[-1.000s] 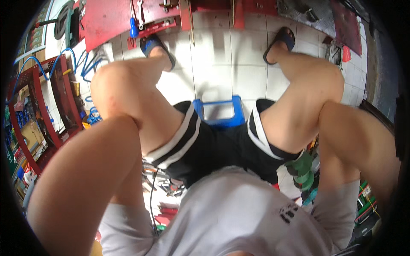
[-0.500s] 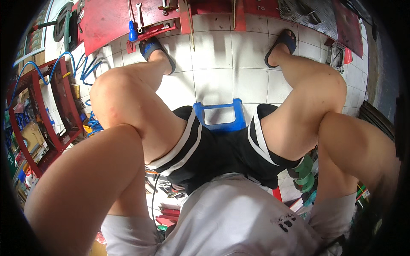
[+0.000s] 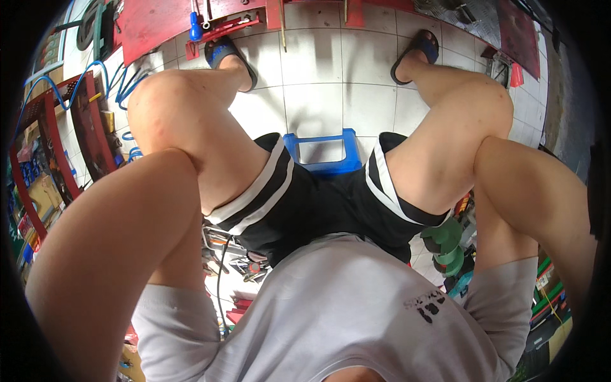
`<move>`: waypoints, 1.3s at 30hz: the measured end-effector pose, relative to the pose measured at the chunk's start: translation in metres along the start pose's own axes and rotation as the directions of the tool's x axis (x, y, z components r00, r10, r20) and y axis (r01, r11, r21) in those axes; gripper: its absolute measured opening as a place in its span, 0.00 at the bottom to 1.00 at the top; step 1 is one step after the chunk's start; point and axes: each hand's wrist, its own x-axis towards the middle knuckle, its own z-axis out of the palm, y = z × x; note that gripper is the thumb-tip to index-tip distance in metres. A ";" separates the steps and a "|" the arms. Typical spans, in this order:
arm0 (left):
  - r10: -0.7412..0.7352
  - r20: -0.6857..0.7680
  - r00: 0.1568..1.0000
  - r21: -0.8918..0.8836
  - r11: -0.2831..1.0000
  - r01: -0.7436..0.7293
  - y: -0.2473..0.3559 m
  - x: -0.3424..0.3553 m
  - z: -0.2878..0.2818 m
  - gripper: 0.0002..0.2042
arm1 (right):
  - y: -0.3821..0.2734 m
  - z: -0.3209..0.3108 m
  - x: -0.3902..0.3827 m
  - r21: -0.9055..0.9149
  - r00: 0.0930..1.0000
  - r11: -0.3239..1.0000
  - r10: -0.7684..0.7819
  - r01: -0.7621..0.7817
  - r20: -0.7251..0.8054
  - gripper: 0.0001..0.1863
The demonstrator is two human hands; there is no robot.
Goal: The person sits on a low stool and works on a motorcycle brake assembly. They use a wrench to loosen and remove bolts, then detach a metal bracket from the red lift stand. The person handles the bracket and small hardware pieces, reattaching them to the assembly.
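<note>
Neither of my hands shows; both lie beyond the picture's edge. My bent left arm (image 3: 114, 235) rests its elbow by my left knee, and the forearm runs out at the lower left. On the other side, my right arm (image 3: 541, 197) has its elbow by the right knee, its forearm leaving at the right edge. What the hands hold or touch is hidden. I sit on a blue plastic stool (image 3: 321, 168), partly covered by my black shorts (image 3: 331, 210).
Ahead stands a red metal bench (image 3: 153, 28) with a blue-handled screwdriver (image 3: 195, 28) and a wrench (image 3: 205, 16). A red frame (image 3: 92, 134) and blue hose (image 3: 48, 95) are at left. Green curved pieces (image 3: 443, 242) sit behind my right thigh; scattered tools (image 3: 254, 267) lie behind the left.
The view has tilted slightly, so the bench, stool and legs sit higher in the picture and more of my shirt shows. Both arms keep their bent pose; the hands stay out of sight.
</note>
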 end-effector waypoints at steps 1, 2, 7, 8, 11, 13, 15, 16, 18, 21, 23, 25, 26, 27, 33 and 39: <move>-0.005 0.000 1.000 -0.001 1.000 0.005 -0.001 -0.001 0.000 0.18 | 0.001 0.000 0.002 -0.004 1.000 1.000 -0.001 0.001 0.001 0.20; -0.004 -0.003 1.000 0.000 1.000 0.004 -0.001 -0.002 -0.001 0.18 | 0.001 0.000 0.002 -0.001 1.000 1.000 -0.001 0.001 0.000 0.21; 0.009 0.008 1.000 0.006 1.000 -0.009 -0.007 0.002 0.001 0.18 | 0.005 0.003 0.012 -0.008 1.000 1.000 -0.005 0.004 -0.006 0.21; 0.007 0.015 1.000 0.000 1.000 -0.007 -0.006 0.001 0.002 0.18 | 0.004 0.004 0.012 -0.004 1.000 1.000 -0.005 0.005 -0.001 0.21; 0.011 0.018 1.000 0.003 1.000 -0.011 -0.007 0.002 0.003 0.18 | 0.006 0.006 0.015 -0.003 1.000 1.000 -0.006 0.006 -0.001 0.21; 0.013 0.015 1.000 0.006 1.000 -0.013 -0.007 0.002 0.003 0.18 | 0.007 0.006 0.018 -0.007 1.000 1.000 -0.010 0.009 -0.005 0.21; 0.021 0.014 1.000 0.010 1.000 -0.021 -0.005 0.001 0.004 0.18 | 0.005 0.008 0.018 -0.009 1.000 1.000 -0.017 0.017 -0.002 0.21; 0.022 0.009 1.000 0.011 1.000 -0.022 -0.005 0.001 0.004 0.18 | 0.004 0.007 0.018 -0.009 1.000 1.000 -0.016 0.016 -0.002 0.21; 0.025 0.002 1.000 0.014 1.000 -0.025 -0.004 0.002 0.004 0.18 | 0.004 0.005 0.019 -0.012 1.000 1.000 -0.016 0.016 -0.008 0.21; 0.023 -0.001 1.000 0.005 1.000 -0.023 -0.006 0.005 0.002 0.18 | 0.004 0.004 0.014 -0.008 1.000 1.000 -0.007 0.007 -0.006 0.21; 0.017 -0.007 1.000 0.009 1.000 -0.017 -0.006 0.006 0.001 0.18 | 0.005 0.003 0.012 -0.013 1.000 1.000 0.000 0.000 -0.004 0.21; 0.011 -0.005 1.000 -0.001 1.000 -0.011 -0.006 0.006 0.001 0.18 | 0.004 0.003 0.011 -0.008 1.000 1.000 -0.002 0.002 -0.004 0.21; 0.008 -0.005 1.000 -0.003 1.000 -0.008 -0.005 0.006 0.000 0.18 | 0.003 0.002 0.010 -0.005 1.000 1.000 -0.005 0.005 -0.003 0.21; 0.002 -0.002 1.000 -0.009 1.000 -0.002 -0.006 0.005 0.002 0.18 | 0.004 0.006 0.010 0.004 1.000 1.000 -0.004 0.004 0.000 0.21; 0.092 0.018 0.996 -0.010 0.996 -0.092 -0.020 0.019 0.014 0.18 | 0.026 0.017 0.011 -0.030 0.996 0.997 0.070 -0.072 -0.048 0.21; 0.030 0.008 1.000 -0.014 0.999 -0.030 -0.005 0.001 0.012 0.18 | 0.010 0.017 0.015 0.000 1.000 1.000 -0.003 0.003 -0.026 0.21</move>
